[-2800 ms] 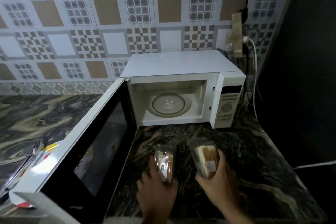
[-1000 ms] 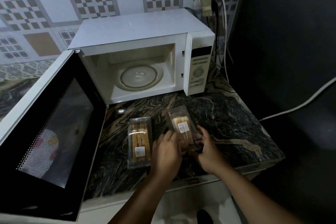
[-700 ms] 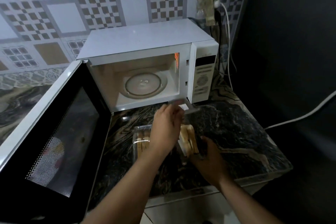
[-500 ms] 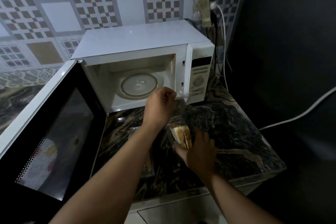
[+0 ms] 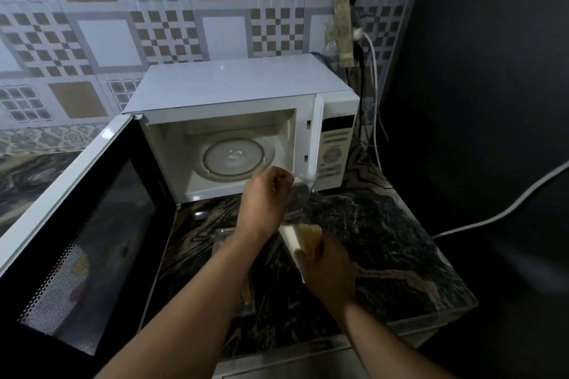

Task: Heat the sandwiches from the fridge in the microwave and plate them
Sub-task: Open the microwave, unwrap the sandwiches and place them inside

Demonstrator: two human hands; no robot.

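Since half a second back, little has shifted: the left hand [image 5: 267, 194] is a touch nearer the oven's front edge, still lifting the clear wrapper [image 5: 300, 191], and the sandwich [image 5: 303, 238] stands about as bare as it did. That hand's fingers are curled, pinching the thin, crinkly film up in front of the microwave [image 5: 240, 120]. The right hand [image 5: 326, 271] grips the sandwich low down, fingers wrapped round it; its pale cut slices, soft and wedge-shaped, poke out above the knuckles, over the counter [image 5: 385, 243].

A second packet [image 5: 224, 235], clear and stiff-looking, lies flat on the counter, mostly hidden behind the left forearm.

The microwave is a boxy white thing, smooth and glossy on top. Its door [image 5: 80, 234] hangs wide open to the left, dark glass behind a dotted mesh. Inside sits a round glass turntable [image 5: 234, 157], with nothing on it. The counter is polished dark stone with swirling tan veins. Behind, the wall tiles [image 5: 123, 34] carry checked and gridded squares.
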